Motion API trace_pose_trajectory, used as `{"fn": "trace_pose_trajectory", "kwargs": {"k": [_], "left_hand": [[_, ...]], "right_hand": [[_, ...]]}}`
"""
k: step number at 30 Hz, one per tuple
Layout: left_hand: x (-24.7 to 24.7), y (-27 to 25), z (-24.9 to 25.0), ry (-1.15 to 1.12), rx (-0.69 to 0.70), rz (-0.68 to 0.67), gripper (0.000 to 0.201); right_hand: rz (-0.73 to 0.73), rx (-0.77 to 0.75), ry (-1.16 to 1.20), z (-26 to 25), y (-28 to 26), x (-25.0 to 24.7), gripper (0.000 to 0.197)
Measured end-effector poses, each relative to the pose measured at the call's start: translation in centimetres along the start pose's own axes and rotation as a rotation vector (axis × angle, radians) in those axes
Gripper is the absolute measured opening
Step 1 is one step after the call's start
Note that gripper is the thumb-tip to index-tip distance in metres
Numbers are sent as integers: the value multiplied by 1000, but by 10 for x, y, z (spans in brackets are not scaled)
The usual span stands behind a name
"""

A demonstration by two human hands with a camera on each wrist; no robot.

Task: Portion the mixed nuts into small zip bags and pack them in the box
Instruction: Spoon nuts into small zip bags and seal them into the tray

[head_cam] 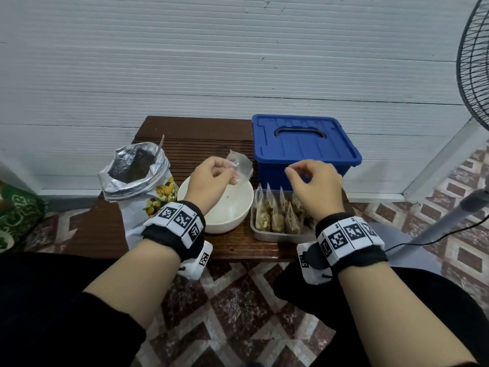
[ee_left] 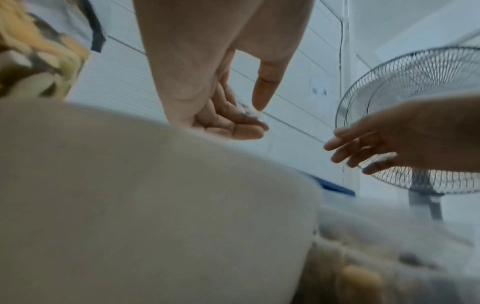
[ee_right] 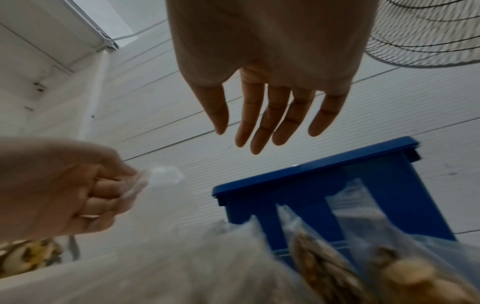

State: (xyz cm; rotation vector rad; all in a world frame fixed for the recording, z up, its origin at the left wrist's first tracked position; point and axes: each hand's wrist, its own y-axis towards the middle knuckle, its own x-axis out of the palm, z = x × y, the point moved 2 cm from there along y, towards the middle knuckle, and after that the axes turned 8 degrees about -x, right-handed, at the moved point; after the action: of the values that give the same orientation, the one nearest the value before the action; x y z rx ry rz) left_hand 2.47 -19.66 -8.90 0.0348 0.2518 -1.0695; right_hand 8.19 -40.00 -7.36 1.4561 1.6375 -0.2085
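Above the bowl [head_cam: 225, 210], left hand [head_cam: 209, 178] pinches a clear, crumpled zip bag [head_cam: 239, 165].

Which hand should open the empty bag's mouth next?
Probably the right hand: it is open and empty near the clear bag, which the left hand already pinches above the white bowl.

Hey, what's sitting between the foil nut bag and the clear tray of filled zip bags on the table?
The white bowl, seen in the head view, between the foil nut bag and the clear tray. The left hand holds an empty zip bag above it.
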Motion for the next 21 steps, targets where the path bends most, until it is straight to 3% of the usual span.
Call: {"fn": "trace_pose_trajectory", "kwargs": {"k": [4, 10, 15, 21], "left_hand": [[3, -9, 14, -204, -51, -73, 14], [7, -13, 16, -389, -120, -153, 5], [6, -13, 14, -363, -131, -162, 3], [1, -9, 5, -192, -114, -35, 15]], "right_hand": [[-123, -43, 166, -22, -2, 10, 38], [-214, 207, 558, -30, -4, 16, 50], [-122, 257, 689, -26, -4, 15, 50], [-128, 264, 664, -26, -3, 14, 44]]}}
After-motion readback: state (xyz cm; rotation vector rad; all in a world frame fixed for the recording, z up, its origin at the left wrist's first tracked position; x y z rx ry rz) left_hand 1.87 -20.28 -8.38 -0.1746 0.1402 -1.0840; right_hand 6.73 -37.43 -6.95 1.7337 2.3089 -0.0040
